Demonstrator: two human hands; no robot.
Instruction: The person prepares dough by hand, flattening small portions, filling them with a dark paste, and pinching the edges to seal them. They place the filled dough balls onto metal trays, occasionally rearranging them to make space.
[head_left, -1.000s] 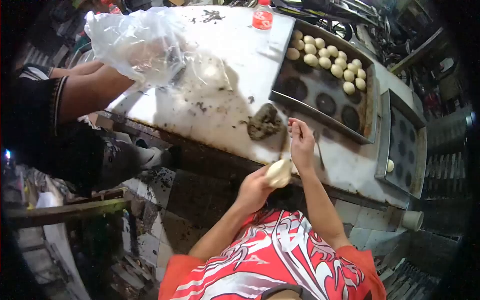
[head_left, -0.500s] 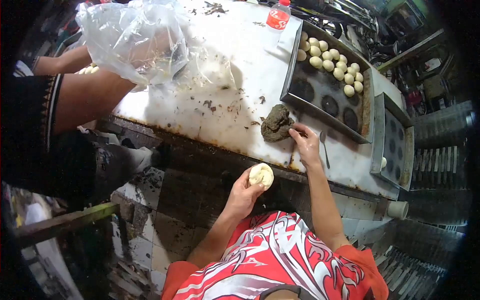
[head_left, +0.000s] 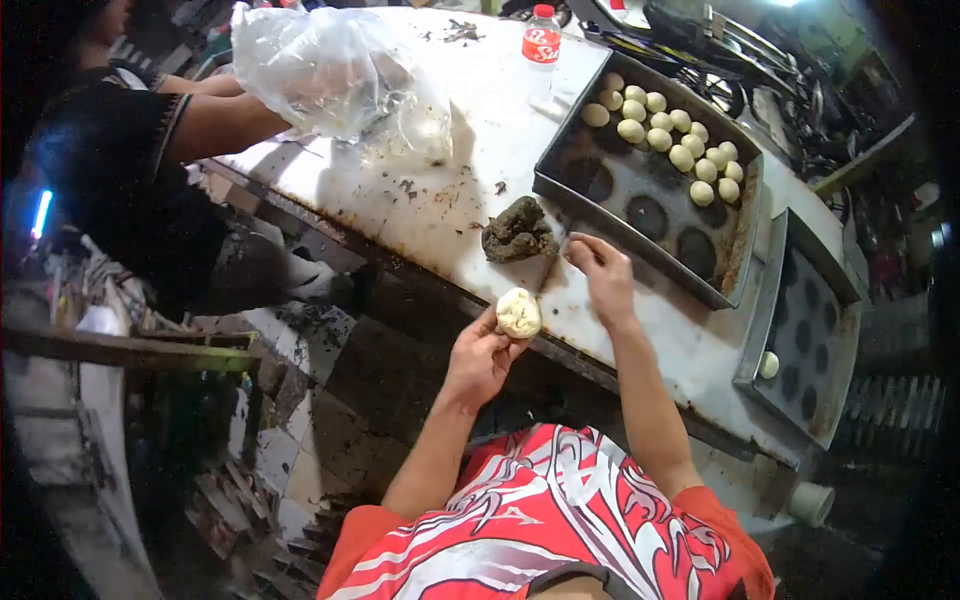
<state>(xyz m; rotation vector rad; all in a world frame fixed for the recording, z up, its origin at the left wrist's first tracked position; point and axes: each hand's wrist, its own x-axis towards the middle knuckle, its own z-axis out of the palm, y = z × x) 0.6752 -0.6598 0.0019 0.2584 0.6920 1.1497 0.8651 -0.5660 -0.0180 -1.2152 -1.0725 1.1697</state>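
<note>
In my left hand is a round piece of pale dough, gripped between thumb and fingers just off the table's front edge. Its upper face looks creased and uneven. My right hand is over the table edge, its thumb and fingertips pressed together. Whatever those fingers may hold is too small or hidden to name. Just left of them a dark brown lump of paste lies on the white tabletop, apart from my fingertips.
A metal tray with several dough balls lies at the right. Beyond it, a second tray holds one ball. A bottle stands behind. At the left, another person's arms reach into a clear plastic bag.
My right hand has moved off the brown lump, which now looks more torn open. The dough in my left hand has turned its creased side up. The view has shifted.
</note>
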